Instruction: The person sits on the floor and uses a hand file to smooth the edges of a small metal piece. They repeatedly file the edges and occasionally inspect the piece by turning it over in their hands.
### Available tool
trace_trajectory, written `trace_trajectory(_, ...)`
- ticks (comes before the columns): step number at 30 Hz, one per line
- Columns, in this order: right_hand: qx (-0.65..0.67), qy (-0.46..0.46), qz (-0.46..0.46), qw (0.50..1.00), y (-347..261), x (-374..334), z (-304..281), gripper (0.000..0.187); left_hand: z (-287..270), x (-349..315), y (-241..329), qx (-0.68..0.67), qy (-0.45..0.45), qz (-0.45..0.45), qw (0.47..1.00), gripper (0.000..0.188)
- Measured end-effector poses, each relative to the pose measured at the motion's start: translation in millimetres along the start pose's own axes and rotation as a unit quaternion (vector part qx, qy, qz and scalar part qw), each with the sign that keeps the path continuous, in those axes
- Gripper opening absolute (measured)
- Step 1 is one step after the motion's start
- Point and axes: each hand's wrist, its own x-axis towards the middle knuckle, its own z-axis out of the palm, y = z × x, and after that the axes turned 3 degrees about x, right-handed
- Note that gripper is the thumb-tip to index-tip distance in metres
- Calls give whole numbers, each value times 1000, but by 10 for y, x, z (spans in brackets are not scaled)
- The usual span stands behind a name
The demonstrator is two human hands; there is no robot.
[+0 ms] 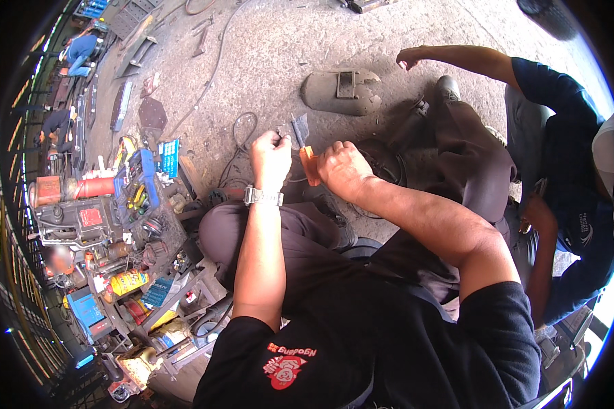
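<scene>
Above my knees, my right hand (344, 167) is closed at an orange piece (310, 165). From the upper end of that piece sticks a flat grey strip (300, 129), shaped like a blade; I cannot tell its exact kind. Just left of it, my left hand (271, 158) has its fingers curled into a pinch, with a metal watch (263, 197) on the wrist. Something small and dark shows at those fingertips, too small to name. A gap separates the two hands.
A welding mask (341, 93) lies on the concrete floor ahead. On the right sits a co-worker in a dark blue shirt (552, 88), one arm stretched forward. Tools, a blue toolbox (158, 178) and a yellow bottle (127, 282) clutter the left. A cable (211, 82) crosses the floor.
</scene>
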Motion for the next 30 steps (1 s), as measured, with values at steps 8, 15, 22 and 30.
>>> trace_trajectory(8,111,35,36,993,61,42,127,24,-42,7,17,57,56,-8,997,18)
trace_trajectory(15,53,53,25,997,202,1,-17,17,-86,30,-14,57,79,2,995,19)
trace_trajectory(22,2,10,8,1000,92,-6,-16,22,-69,33,-72,55,50,2,997,20)
trace_trajectory(30,5,-6,2,1000,69,5,29,23,-51,32,-143,2,20,6,1000,21)
